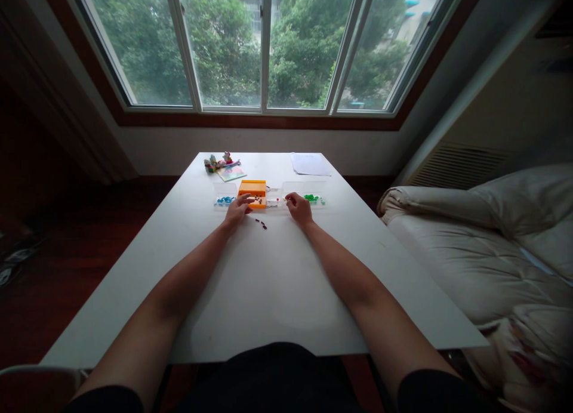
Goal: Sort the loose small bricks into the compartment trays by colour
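Observation:
An orange box (252, 188) with its lid up stands near the table's middle, small brown pieces in its lower part. My left hand (239, 209) is at the box's left front edge, fingers apart and reaching over it. To the right, my right hand (299, 208) has its fingers pinched together above a clear case; whatever they hold is too small to make out. Blue pieces (224, 201) lie in a clear case left of the box. Green pieces (311, 198) sit just right of my right hand. Several small dark pieces (261, 224) lie on the table in front.
The white table (286, 293) stands below a window. At its far left are a colourful toy figure (227, 158) and a patterned card (232, 173). White paper (310, 164) lies at the far right. A pale sofa (474, 240) is on the right.

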The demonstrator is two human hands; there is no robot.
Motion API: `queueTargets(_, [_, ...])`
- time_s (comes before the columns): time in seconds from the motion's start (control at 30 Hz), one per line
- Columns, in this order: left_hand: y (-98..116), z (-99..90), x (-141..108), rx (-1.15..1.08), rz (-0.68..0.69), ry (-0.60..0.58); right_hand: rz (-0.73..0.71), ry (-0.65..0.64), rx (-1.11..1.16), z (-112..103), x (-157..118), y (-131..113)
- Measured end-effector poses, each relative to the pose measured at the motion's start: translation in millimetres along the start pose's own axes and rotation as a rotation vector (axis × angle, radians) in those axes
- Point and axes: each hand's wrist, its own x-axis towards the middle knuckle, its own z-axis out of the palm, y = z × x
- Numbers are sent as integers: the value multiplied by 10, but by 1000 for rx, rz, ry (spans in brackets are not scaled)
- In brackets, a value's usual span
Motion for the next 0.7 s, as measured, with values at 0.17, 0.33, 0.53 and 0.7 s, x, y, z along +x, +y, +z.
queueTargets(0.17, [-104, -67, 49, 217, 74, -4, -12, 6, 8, 16, -2, 13])
queueTargets(0.33, [-112, -57, 24, 598, 231, -173, -1, -4, -1, 6, 0, -11])
queueTargets(0.53, [-48, 2, -90, 825, 401, -403, -3, -5, -2, 3, 1, -18])
queueTargets(0.7, [-11, -3, -127, 847, 434, -456, 5, -12, -10, 7, 2, -16])
